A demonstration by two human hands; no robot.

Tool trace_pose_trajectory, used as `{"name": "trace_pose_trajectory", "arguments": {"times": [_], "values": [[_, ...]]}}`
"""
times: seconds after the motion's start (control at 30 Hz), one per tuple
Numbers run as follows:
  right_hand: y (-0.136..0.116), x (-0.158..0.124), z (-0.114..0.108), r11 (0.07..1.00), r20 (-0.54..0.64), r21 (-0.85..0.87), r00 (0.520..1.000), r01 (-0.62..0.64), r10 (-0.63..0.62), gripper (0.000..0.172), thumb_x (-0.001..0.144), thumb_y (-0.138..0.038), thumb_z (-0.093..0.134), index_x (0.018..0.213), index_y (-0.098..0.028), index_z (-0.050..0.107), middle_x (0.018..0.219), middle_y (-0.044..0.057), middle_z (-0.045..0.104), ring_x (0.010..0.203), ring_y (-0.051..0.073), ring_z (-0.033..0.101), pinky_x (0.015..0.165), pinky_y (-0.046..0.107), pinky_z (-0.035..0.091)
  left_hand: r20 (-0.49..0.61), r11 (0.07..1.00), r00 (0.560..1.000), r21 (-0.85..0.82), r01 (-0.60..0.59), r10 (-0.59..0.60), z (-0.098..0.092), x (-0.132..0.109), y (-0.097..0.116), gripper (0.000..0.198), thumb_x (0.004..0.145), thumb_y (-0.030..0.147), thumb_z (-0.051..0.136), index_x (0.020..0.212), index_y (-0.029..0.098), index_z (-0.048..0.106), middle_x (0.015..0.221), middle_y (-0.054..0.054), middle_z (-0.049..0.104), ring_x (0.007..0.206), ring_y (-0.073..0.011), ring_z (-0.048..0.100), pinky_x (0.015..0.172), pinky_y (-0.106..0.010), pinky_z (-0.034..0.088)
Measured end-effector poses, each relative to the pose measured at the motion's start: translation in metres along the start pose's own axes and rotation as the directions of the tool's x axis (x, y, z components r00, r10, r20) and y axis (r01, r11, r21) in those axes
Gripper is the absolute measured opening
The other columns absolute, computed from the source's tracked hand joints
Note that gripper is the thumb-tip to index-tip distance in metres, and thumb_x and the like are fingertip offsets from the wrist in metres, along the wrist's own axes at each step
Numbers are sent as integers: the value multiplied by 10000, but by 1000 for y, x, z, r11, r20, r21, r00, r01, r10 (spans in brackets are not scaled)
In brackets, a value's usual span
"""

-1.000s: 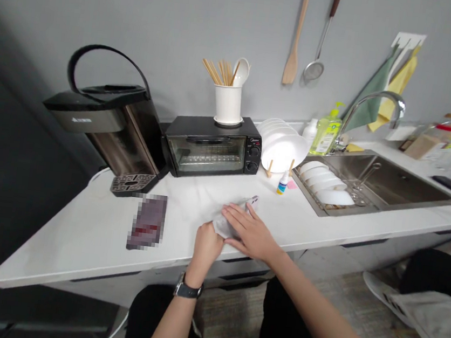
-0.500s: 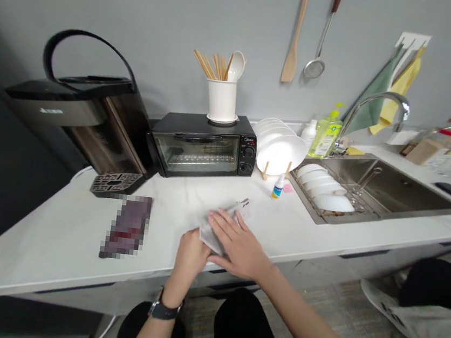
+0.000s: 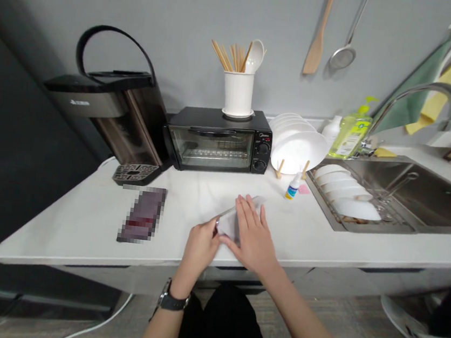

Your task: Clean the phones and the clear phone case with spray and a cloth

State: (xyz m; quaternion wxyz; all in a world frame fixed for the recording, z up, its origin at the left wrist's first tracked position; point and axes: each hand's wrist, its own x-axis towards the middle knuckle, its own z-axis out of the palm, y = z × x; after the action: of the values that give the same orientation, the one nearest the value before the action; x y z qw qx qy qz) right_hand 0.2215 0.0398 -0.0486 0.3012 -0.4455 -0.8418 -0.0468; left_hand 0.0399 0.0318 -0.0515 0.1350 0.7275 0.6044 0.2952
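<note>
One pale grey, thin, cloth-like sheet (image 3: 227, 225) is held just below the centre of the frame, over the white bench (image 3: 193, 200). The bare left hand (image 3: 200, 246) is clamped on its left edge; the bare right hand (image 3: 255, 243) lies flat across it, not gripping. Pressing or wiping appears in hand; the next move calls for a steady left hold. Counted nearby: one small white-and-blue bottle (image 3: 293, 186), one black toaster oven (image 3: 211, 148), one pixelated purple item (image 3: 145, 213).
</note>
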Motion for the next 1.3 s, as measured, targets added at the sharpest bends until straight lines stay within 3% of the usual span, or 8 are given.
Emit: {"name": "trace_pose_trajectory", "arguments": {"times": [0.17, 0.27, 0.4, 0.6, 0.7, 0.87, 1.03, 1.3], "values": [[-3, -3, -7, 954, 114, 81, 948, 289, -297, 829, 1047, -624, 400, 1680, -158, 138, 1706, 105, 319, 1604, 276, 228, 1297, 576, 225, 76, 991, 994, 105, -84, 76, 1, 0, -6, 170, 824, 121, 587, 707, 174, 698, 744, -104, 772, 673, -230, 720, 647, -272, 485], [-2, -3, -2, 998, 16, 30, 998, 60, -60, 812, 1051, -599, 412, 1675, -141, 167, 1670, 145, 385, 1583, 321, 279, 1280, 623, 221, 9, 995, 997, 64, -71, 71, 0, -1, -2, 227, 859, 124, 568, 989, 162, 750, 833, -100, 793, 724, -229, 735, 683, -273, 500], [-1, -2, 5, 983, -102, -11, 978, -184, 182, 867, 1037, -612, 427, 1670, -92, 143, 1683, 194, 338, 1598, 374, 215, 1259, 651, 233, -28, 1000, 999, -1, -22, 22, -2, -2, 6, 301, 930, 189, 562, 1190, 180, 714, 832, -71, 785, 700, -208, 724, 681, -264, 496], [-3, -5, -6, 975, 71, 58, 973, 216, -220, 872, 1023, -644, 436, 1657, -102, 183, 1706, 165, 297, 1615, 313, 182, 1279, 612, 248, 9, 998, 999, -33, -45, 46, -1, -1, 2, 166, 787, 79, 567, 804, 165, 708, 759, -78, 759, 659, -202, 699, 635, -256, 460], [-3, -6, -12, 958, 80, 99, 958, 268, -276, 789, 1014, -663, 449, 1588, -130, 348, 1698, 158, 322, 1610, 309, 203, 1271, 618, 266, 5, 999, 999, 4, -50, 50, 2, -2, -3, 142, 781, 94, 574, 696, 172, 658, 702, -82, 737, 617, -204, 683, 609, -264, 449], [-4, -6, -9, 985, 24, 76, 987, 154, -156, 671, 1036, -580, 466, 1535, -133, 425, 1673, 177, 368, 1599, 323, 238, 1272, 616, 261, 56, 987, 994, 127, -100, 94, 4, -3, -3, 148, 809, 113, 609, 882, 159, 728, 855, -133, 789, 797, -279, 759, 714, -306, 534], [-3, -7, -4, 993, -122, 18, 986, -116, 118, 686, 1042, -539, 471, 1591, -139, 376, 1618, 221, 431, 1560, 377, 312, 1251, 660, 252, -56, 996, 996, 61, -60, 64, 5, -4, 0, 355, 887, 126, 567, 1214, 147, 703, 1108, -156, 795, 977, -301, 772, 885, -373, 584], [-3, -8, -20, 951, 159, 115, 939, 288, -304, 766, 1047, -582, 445, 1658, -160, 259, 1692, 115, 352, 1602, 285, 230, 1300, 562, 203, 19, 983, 988, -112, -147, 150, 7, -5, -12, 293, 806, 209, 712, 1091, 146, 745, 1124, -120, 801, 1016, -267, 765, 951, -346, 587]]}}
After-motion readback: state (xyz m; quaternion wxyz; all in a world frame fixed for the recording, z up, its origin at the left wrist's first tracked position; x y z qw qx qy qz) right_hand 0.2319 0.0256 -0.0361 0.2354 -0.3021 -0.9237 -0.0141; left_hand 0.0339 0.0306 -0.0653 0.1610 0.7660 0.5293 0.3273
